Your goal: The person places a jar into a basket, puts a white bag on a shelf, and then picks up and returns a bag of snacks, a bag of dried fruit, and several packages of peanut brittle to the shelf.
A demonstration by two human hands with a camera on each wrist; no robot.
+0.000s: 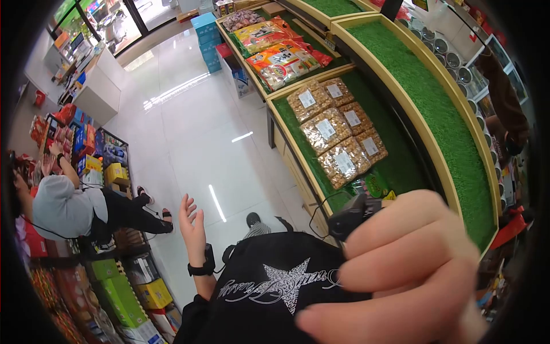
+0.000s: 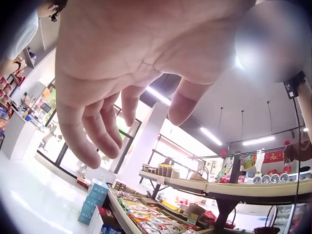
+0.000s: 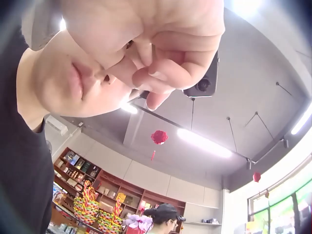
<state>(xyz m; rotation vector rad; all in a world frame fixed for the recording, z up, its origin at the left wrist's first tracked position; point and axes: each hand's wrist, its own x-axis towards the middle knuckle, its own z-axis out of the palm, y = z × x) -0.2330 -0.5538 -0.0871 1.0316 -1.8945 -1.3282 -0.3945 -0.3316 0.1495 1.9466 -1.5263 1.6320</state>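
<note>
Camera [image 3: 202, 85], black and lens-faced, sat just behind the bent fingers of the right hand [image 1: 401, 264] in the right wrist view; whether they touched it could not be told. That hand was curled into a loose fist, large and close in the head view. Left hand [image 1: 193, 223] was well apart from the camera, lower down, its fingers loosely spread over the floor [image 1: 177, 132]. Beyond the right hand, clear packs [image 1: 325, 128] with white labels lay in two rows on a green-lined stand [image 1: 398, 137], next to printed bags [image 1: 286, 62]. Blue boxes [image 1: 206, 41] were stacked at its far end. Off to the left, a person [image 1: 69, 206] leaned at loaded shelves [image 1: 119, 251].
</note>
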